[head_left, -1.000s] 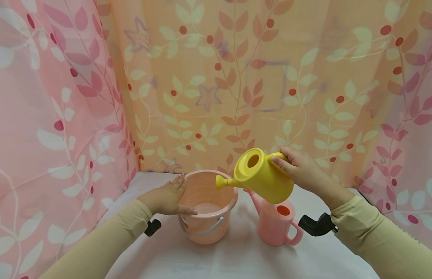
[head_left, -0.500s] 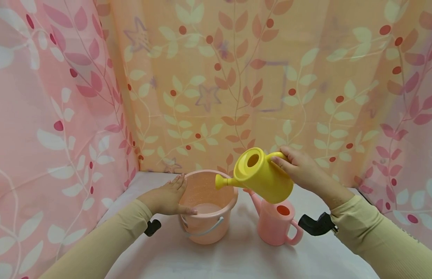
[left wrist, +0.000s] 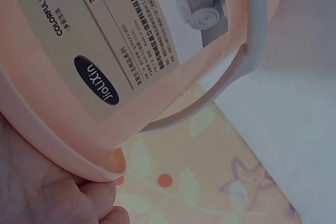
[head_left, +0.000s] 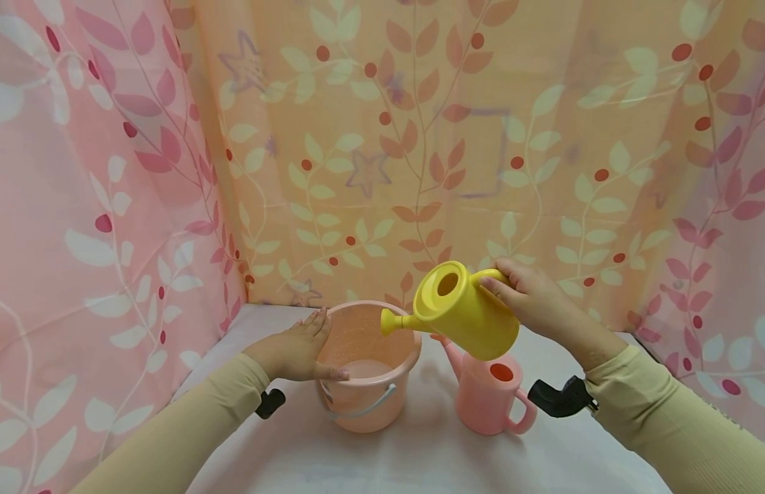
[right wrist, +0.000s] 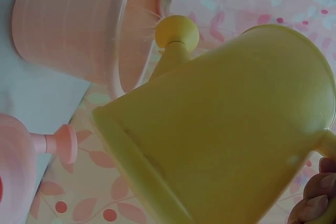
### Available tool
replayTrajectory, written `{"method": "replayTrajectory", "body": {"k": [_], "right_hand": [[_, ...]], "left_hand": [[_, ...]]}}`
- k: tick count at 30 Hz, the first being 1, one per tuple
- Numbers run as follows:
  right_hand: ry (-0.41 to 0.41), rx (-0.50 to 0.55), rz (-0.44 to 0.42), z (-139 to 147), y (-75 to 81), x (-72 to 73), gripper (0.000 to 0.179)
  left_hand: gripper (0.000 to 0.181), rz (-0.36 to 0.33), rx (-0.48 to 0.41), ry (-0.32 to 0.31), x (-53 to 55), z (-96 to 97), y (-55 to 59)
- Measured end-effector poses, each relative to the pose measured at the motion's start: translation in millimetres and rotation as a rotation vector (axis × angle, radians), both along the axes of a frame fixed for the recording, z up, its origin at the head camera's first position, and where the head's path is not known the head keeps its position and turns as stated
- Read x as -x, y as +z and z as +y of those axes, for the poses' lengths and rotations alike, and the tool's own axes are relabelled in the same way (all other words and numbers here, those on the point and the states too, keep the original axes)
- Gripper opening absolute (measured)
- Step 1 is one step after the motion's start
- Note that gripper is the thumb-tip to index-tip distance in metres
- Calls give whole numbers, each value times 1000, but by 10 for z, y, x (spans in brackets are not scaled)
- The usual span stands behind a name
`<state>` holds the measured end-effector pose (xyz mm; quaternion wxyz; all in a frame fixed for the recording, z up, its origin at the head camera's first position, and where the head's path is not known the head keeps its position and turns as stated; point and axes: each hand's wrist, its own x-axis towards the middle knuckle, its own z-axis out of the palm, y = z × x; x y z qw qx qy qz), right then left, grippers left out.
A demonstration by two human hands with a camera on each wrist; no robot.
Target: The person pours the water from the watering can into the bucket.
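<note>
My right hand [head_left: 530, 295] grips the handle of a yellow watering can [head_left: 468, 315], tilted with its spout over the bucket's rim. Thin streaks of water leave the spout's head in the right wrist view, where curled fingers [right wrist: 317, 190] show on the handle. A peach plastic bucket [head_left: 372, 405] stands upright on the table, with some water apparently at its bottom. My left hand [head_left: 296, 346] rests on the left side of its rim, fingers extended and thumb toward the front. The left wrist view shows the bucket's printed label [left wrist: 100, 40] and the hand [left wrist: 47, 182] against the rim.
Below the yellow can, a pink watering can [head_left: 488, 401] stands upright, its spout toward the bucket. The bucket's pale handle [head_left: 366, 405] hangs down in front. Leaf-patterned curtains [head_left: 370, 151] enclose the white table [head_left: 413, 460] at the back and sides.
</note>
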<state>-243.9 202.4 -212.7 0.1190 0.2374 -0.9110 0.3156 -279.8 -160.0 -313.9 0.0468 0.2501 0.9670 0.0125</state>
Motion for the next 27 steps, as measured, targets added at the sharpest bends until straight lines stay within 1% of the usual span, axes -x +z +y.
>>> {"method": "replayTrajectory", "body": {"k": [20,27], "right_hand": [[9,6,-10,-4,-4,-1,25],[6,0,4,-2,-12,11,24]], "left_hand": [[117,-18,-13,1,-29,10,34],[117,-7,-8,1,-9,4,10]]}}
